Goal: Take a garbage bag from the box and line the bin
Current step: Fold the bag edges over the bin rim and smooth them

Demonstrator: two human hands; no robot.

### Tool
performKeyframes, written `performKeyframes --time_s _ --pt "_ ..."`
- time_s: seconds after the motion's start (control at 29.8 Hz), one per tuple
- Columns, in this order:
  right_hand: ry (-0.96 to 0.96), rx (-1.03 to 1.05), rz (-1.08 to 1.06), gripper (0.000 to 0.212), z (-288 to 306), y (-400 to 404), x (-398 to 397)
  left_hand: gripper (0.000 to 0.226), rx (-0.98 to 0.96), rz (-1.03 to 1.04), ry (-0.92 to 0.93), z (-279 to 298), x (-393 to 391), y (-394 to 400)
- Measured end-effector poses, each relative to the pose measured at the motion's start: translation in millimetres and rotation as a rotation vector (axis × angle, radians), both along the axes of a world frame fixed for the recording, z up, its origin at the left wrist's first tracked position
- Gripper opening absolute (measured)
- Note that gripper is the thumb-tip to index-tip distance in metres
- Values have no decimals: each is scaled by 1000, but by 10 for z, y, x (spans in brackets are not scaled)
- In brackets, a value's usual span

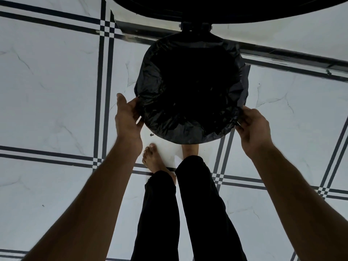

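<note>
1. Bin (190,141) stands round and open on the tiled floor (49,87), seen from straight above; its raised lid (226,8) shows at the top edge of the view, joined at a hinge (195,27) on the far side.
2. Garbage bag (148,83), black and crinkled, lies folded over the bin's rim all round; the inside is too dark to tell how deep it hangs.
3. Left hand (127,117) is at the near-left edge of the rim, its grip closed on the bag's folded border, thumb on the outside.
4. Right hand (253,127) is at the near-right edge, its grip pinching the bag's border against the rim.
5. Bare left foot (152,159) rests just beside the bin's near side; the right foot (190,150) is partly hidden under the bin's edge. Black trousers (197,204) cover both legs.
6. Floor to the left, right and near side of the bin is open white tile crossed by dark lines; a dark strip (282,51) runs along the floor behind the bin.
</note>
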State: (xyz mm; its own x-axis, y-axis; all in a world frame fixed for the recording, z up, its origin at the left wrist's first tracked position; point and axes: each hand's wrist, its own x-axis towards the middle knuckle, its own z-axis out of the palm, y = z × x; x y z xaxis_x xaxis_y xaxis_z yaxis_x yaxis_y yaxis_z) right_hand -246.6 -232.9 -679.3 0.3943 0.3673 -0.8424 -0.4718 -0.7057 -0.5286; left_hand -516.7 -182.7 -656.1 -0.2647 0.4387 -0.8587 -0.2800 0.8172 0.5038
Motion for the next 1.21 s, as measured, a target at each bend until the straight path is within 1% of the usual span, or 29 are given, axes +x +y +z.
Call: performKeyframes --time_s 0.1,0.17,0.23,0.34,0.4,0.5,0.54,0.6,0.67,0.8,0.91,1.04,1.14,1.21 --pt "56 -9 198 30 73 36 -61 64 -26 30 -70 10 27 -41" --pt "152 22 270 43 118 51 -97 63 -47 78 -112 11 37 -87" --pt "232 19 238 53 148 77 -108 63 -54 119 -152 -1 24 -126" --pt "281 -10 88 54 135 120 -114 64 -52 175 -171 -16 5 -134" --pt "262 -4 -41 48 104 131 -142 63 -48 185 -142 -25 -3 -118" --pt "205 4 -225 32 30 87 -150 59 -43 169 -121 -32 -7 -94" --pt "182 -3 -259 26 7 62 -137 58 -44 159 -113 -32 -10 -91" --pt "155 -12 -293 22 -11 16 -109 54 -44 155 -80 -27 -15 -84" --pt "146 -9 -283 22 -7 -24 -68 51 -47 164 -55 -19 -24 -86" --pt "103 6 -177 29 74 25 -15 48 -11 43 -27 -32 -67 -117" --pt "105 -41 -123 30 115 74 21 52 -16 25 -55 -25 -91 -107" --pt "159 -93 -100 35 163 121 70 57 -73 45 -156 -35 -87 -69" --pt "176 -119 -72 36 180 184 66 56 -97 61 -162 -56 -89 -23" --pt "197 -126 -68 40 149 189 65 58 -114 71 -173 -79 -111 -17"
